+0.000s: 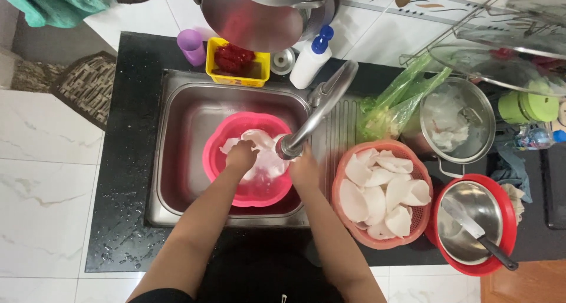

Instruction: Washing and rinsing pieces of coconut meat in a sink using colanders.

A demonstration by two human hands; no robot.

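Note:
A pink plastic basin (219, 167) sits in the steel sink (183, 126), holding white curved pieces (266, 161) in water. My left hand (240, 157) reaches into the basin and rests on the white pieces. My right hand (304, 169) is at the basin's right rim, under the tap spout (321, 105); what it holds is hidden by the spout. Right of the sink stands an orange basket (413, 223) full of similar white pieces (380, 191).
A red bowl (507, 232) with a steel bowl and a knife (477, 232) lies at the right. A steel pot (471, 108), green plastic bags (395, 102), a yellow tub (236, 64), a white bottle (311, 58) and a purple cup (192, 46) stand around the sink.

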